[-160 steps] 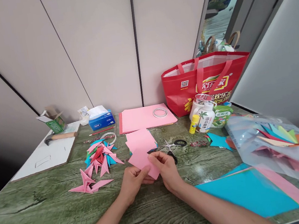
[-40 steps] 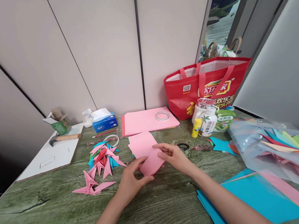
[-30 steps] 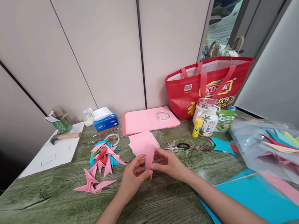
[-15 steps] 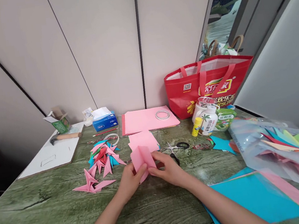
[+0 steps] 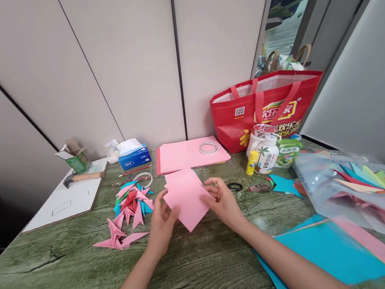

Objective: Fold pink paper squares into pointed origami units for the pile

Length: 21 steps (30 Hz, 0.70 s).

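Between my two hands a square sheet of pink paper (image 5: 189,207) is held up, opened out, with one corner pointing down towards me. My left hand (image 5: 162,220) pinches its left edge between thumb and fingers. On the opposite edge, my right hand (image 5: 223,203) has a similar pinch. Right behind the sheet lies a small stack of pink paper squares (image 5: 181,177), partly covered by it. Scissors (image 5: 235,187) lie beyond my right hand, which hides most of them. To the left is a pile of folded paper pieces (image 5: 134,201) in pink, red and blue.
Larger pink sheets (image 5: 183,154) with a tape roll (image 5: 208,148) lie at the back. A red bag (image 5: 233,124), a bottle (image 5: 266,155) and a glue stick (image 5: 252,162) stand back right. Blue sheets (image 5: 332,254) lie near my right forearm. A hammer (image 5: 83,176) rests on a white board at left.
The pink paper was folded with a crease standing between my thumbs; now it is spread flat. My hands have moved apart to its edges, and my right hand covers more of the scissors.
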{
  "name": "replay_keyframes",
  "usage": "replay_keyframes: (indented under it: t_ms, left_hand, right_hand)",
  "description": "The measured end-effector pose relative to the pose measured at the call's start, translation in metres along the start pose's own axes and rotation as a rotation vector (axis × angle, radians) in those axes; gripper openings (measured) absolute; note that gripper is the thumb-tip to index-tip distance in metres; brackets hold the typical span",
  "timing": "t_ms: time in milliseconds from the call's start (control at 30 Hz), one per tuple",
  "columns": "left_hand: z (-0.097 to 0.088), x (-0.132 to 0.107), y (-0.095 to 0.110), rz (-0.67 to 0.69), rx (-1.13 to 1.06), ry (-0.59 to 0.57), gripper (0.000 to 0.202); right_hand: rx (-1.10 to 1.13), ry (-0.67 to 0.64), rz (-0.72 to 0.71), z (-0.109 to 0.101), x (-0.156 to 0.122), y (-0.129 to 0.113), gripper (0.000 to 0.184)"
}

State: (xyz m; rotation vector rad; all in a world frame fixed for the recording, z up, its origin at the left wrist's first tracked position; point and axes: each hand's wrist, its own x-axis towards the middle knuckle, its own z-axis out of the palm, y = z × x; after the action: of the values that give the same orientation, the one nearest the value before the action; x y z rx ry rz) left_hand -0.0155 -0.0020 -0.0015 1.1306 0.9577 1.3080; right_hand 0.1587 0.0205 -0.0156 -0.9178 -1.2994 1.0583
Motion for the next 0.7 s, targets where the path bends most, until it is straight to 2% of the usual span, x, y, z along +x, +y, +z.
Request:
replay_keyframes:
  t_ms: [67,100,167,233,333,400,467,700]
  left_hand:
    - [-0.003,0.001,-0.002,0.179,0.131,0.043,0.05]
    - [-0.005,0.002,-0.002,0.229,0.211,0.034,0.041]
    - [-0.007,0.002,-0.003,0.27,0.371,-0.029,0.027]
    - [-0.007,0.002,-0.003,0.266,0.476,-0.13,0.026]
    - [-0.005,0.0,-0.002,0.175,0.493,-0.273,0.03]
    - [-0.003,-0.002,-0.002,0.102,0.482,-0.308,0.033]
    - [-0.002,-0.002,-0.001,0.06,0.489,-0.284,0.034]
    - [-0.002,0.0,0.004,0.044,0.537,-0.065,0.03]
  right_hand:
    - [-0.139,0.027,-0.075,-0.003,0.001,0.0,0.013]
    - [-0.209,0.035,-0.122,-0.004,0.002,0.0,0.007]
    - [-0.294,0.035,-0.198,-0.006,0.002,-0.002,0.009]
    - [-0.319,0.026,-0.234,-0.006,0.003,-0.004,0.013]
    - [-0.296,0.021,-0.224,-0.005,0.003,-0.008,0.015]
    - [-0.256,0.018,-0.202,-0.004,0.003,-0.01,0.014]
    - [-0.21,-0.007,-0.163,-0.003,0.002,-0.01,0.013]
    - [-0.113,-0.17,0.008,-0.003,0.002,-0.003,0.021]
